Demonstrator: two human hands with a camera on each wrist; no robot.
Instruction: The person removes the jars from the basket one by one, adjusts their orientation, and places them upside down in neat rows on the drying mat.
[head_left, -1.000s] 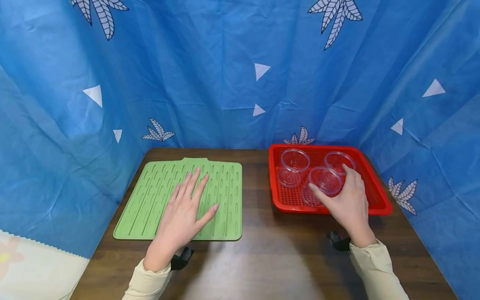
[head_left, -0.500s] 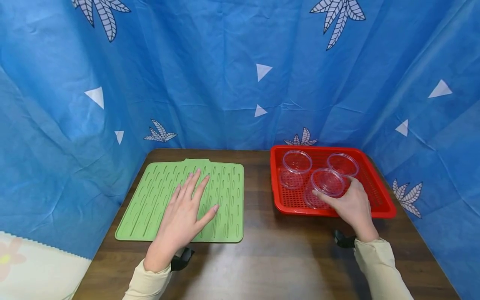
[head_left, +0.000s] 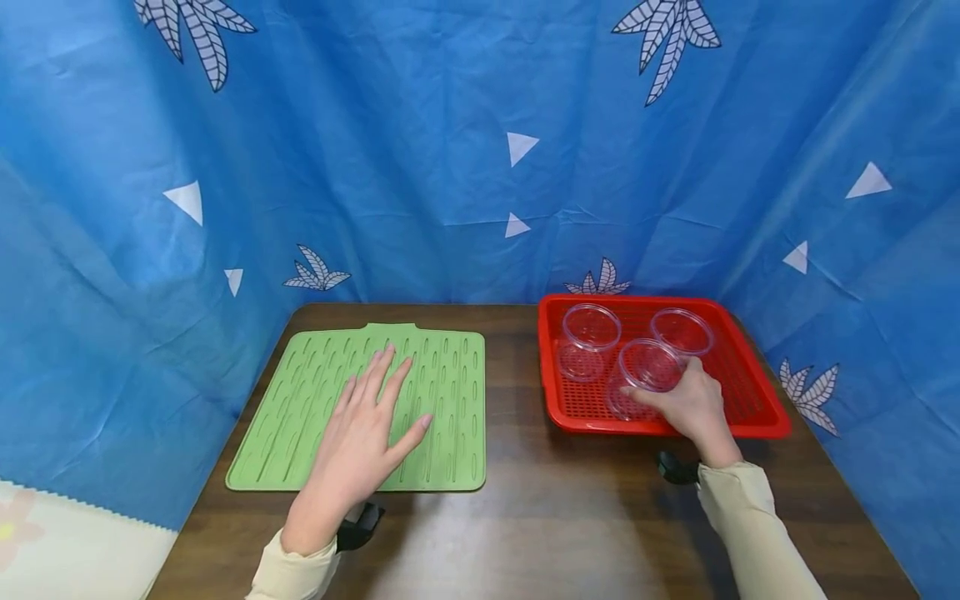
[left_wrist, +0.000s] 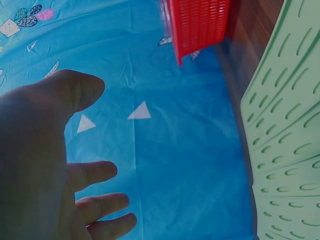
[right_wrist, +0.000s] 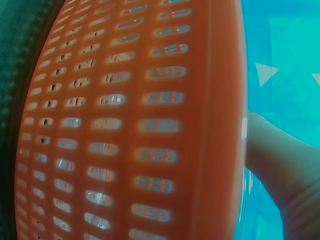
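In the head view my right hand (head_left: 690, 408) reaches into the red basket (head_left: 551, 379) and grips the front clear plastic cup (head_left: 637, 379), thumb on the near left side and fingers on the right. Two similar clear cups stand behind it, a back-left cup (head_left: 590, 329) and a back-right cup (head_left: 682, 332). The basket wall (right_wrist: 205, 125) hides most of that grip in the right wrist view; only part of the thumb shows. My left hand (head_left: 356, 433) is held over the green ridged mat (head_left: 442, 400) with fingers extended and nothing in it.
The brown wooden table (head_left: 510, 500) carries the mat at left and the basket at right. A blue patterned curtain (head_left: 420, 167) hangs behind and along the sides. A pale flowered cloth (head_left: 67, 542) lies at the lower left.
My right hand has lowered from over the front cup, and its fingers have closed around the cup's side. The left hand stays over the mat.
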